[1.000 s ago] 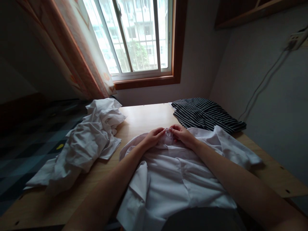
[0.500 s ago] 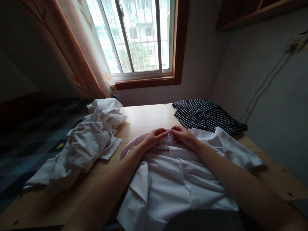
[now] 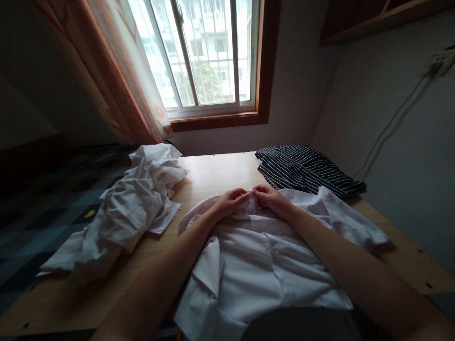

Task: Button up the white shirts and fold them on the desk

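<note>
a white garment (image 3: 245, 265) spreads over the worktop (image 3: 213, 173) at lower centre, its far edge pinched in the fingertips of the left hand (image 3: 230, 202) and right hand (image 3: 273, 200), held close together. crumpled white cloth (image 3: 124, 213) lies at left, black striped fabric (image 3: 305, 168) at right, a window (image 3: 209, 57) at upper centre.

Striped black garment (image 3: 307, 169); orange curtain (image 3: 124, 80) beside window (image 3: 215, 66); cable (image 3: 390, 117) hanging from socket (image 3: 441, 63).

Fingers (image 3: 261, 189) of both hands (image 3: 227, 203) on a white garment (image 3: 249, 260)
</note>
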{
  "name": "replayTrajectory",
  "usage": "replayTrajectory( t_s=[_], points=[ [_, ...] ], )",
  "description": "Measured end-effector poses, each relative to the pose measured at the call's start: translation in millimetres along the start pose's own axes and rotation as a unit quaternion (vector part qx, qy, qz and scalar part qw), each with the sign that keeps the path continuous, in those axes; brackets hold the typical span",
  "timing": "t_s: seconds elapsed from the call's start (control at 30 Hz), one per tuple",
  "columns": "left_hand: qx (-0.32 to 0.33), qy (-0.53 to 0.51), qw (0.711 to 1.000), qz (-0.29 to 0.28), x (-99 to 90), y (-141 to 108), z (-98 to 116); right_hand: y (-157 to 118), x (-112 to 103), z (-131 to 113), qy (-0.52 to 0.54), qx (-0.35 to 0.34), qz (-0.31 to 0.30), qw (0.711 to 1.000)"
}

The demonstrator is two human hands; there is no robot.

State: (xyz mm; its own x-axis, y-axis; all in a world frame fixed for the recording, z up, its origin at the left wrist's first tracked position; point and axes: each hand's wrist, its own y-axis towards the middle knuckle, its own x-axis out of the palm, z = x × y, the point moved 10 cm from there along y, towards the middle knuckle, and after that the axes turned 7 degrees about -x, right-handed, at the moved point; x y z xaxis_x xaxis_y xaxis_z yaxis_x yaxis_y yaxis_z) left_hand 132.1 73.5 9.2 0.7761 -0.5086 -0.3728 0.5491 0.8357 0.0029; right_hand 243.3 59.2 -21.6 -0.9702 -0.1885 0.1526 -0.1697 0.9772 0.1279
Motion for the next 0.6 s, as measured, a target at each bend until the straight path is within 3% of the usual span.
replayTrajectory(
  t_s=[0.1, 0.27, 0.6],
  points=[
    [-0.002, -0.017, 0.999, -0.027, 3.7, -1.4, 2.9, -1.0, -0.9, 0.2, 0.010, 0.006, 0.013, 1.000],
    [-0.015, -0.019, 1.000, -0.007, 1.3, -1.5, 1.5, -1.2, 0.1, -1.2, 0.005, 0.003, 0.012, 1.000],
    [0.013, 0.014, 0.999, -0.031, 4.4, -2.1, 4.1, -4.5, 7.7, -2.0, 0.023, 0.021, -0.040, 0.999]
  ],
)
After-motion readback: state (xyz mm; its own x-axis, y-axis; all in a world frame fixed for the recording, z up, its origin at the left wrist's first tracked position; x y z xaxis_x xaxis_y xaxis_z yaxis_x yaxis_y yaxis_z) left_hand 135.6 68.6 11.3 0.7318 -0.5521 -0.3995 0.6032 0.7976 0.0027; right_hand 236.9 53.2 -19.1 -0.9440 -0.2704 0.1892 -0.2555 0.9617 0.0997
